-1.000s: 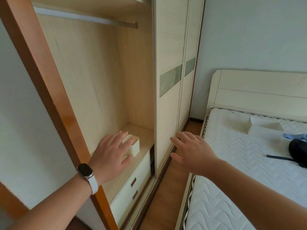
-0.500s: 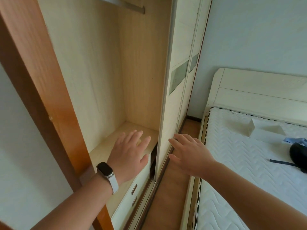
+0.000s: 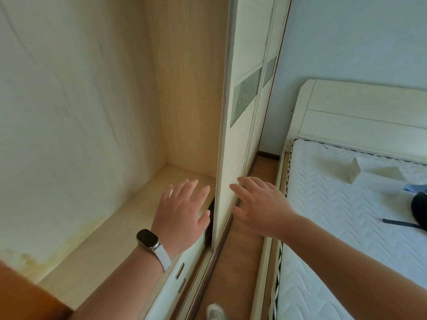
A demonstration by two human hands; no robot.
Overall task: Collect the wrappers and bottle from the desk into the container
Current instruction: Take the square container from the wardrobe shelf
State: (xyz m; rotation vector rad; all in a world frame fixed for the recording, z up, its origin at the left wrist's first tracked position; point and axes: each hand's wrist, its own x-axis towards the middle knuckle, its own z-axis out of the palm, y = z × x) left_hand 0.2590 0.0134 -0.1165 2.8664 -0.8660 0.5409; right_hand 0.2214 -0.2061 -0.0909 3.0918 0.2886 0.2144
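While we reach into the open wardrobe, our left hand (image 3: 182, 213) hovers flat over the shelf (image 3: 120, 229), fingers apart, holding nothing. Our right hand (image 3: 258, 204), also spread, touches the sliding door (image 3: 231, 158). We cannot see wrappers, bottle or container.

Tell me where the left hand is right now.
The left hand, open and empty, hovers over the wardrobe shelf, just left of the sliding door; the right hand is beyond that door.
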